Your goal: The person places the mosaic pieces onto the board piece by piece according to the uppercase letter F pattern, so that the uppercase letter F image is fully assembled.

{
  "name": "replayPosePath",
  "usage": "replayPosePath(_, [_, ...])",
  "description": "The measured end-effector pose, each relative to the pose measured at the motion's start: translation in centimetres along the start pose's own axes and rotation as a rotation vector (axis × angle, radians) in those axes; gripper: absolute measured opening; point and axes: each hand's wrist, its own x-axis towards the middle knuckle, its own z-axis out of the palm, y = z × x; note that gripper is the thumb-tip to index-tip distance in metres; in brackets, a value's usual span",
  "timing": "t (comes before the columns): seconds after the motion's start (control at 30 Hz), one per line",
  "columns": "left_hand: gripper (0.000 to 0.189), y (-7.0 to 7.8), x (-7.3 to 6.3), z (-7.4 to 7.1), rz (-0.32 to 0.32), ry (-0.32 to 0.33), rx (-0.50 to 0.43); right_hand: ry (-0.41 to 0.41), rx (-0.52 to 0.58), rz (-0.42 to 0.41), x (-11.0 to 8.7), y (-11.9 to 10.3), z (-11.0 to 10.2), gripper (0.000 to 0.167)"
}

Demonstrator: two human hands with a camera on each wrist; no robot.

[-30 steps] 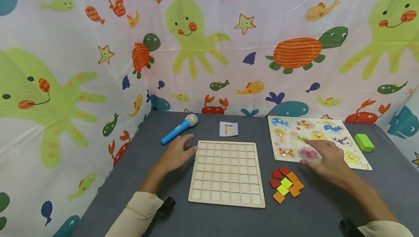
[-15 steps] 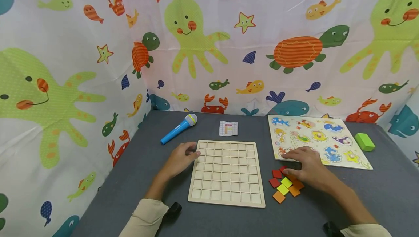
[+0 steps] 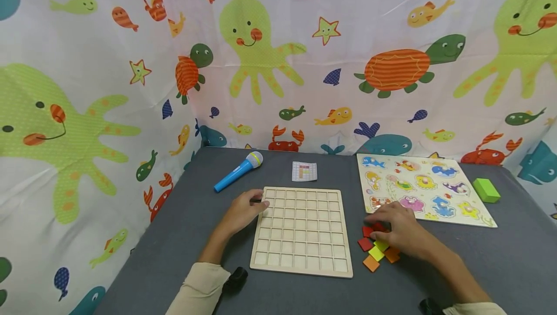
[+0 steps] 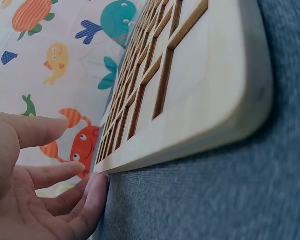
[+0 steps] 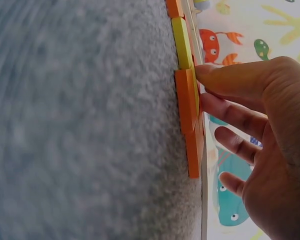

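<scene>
Sea-animal curtain [image 3: 270,121], the largest element, hangs behind and to the left of a dark grey table [image 3: 304,295]. On the table, at the far right, lies a flat sea-animal puzzle board [image 3: 428,193], its near edge just beyond the coloured tiles and its near left part overlapped by the right hand. The square wooden grid board [image 3: 303,231] lies flat in the centre, between the two hands. Beyond its far left corner a blue toy microphone [image 3: 238,172] rests at a slant, its silver head pointing away from the person. Past the grid board's far edge lies a small printed card [image 3: 304,171]; a bright green block [image 3: 486,190] sits just beside the puzzle board's right edge. Smallest are the coloured tiles [image 3: 376,253], red, yellow and orange, clustered to the right of the grid board and apart from it, directly beneath the right hand, which hides some of them. Left hand [image 3: 242,211]: at the grid board's left edge, digits spread and relaxed; in the left wrist view a fingertip touches the board's rim, with nothing held. Right hand [image 3: 402,228]: over the far part of the cluster, thumb and forefinger parted at the tiles, the other fingers loosely bent; the right wrist view sets the thumb [image 5: 235,80] close beside a yellow tile [image 5: 182,42], but whether it touches any tile cannot be made out.
</scene>
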Motion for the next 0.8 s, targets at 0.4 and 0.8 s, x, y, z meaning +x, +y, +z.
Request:
replayPosePath(0.4, [0.053, -0.61, 0.24, 0.13, -0.004, -0.003, -0.023, -0.050, -0.058, -0.019, 0.08, -0.35, 0.22, 0.021])
replayPosePath(0.8, [0.049, -0.85, 0.03, -0.59, -0.019, -0.025, -0.088, -0.031, -0.029, -0.052, 0.40, -0.76, 0.08, 0.020])
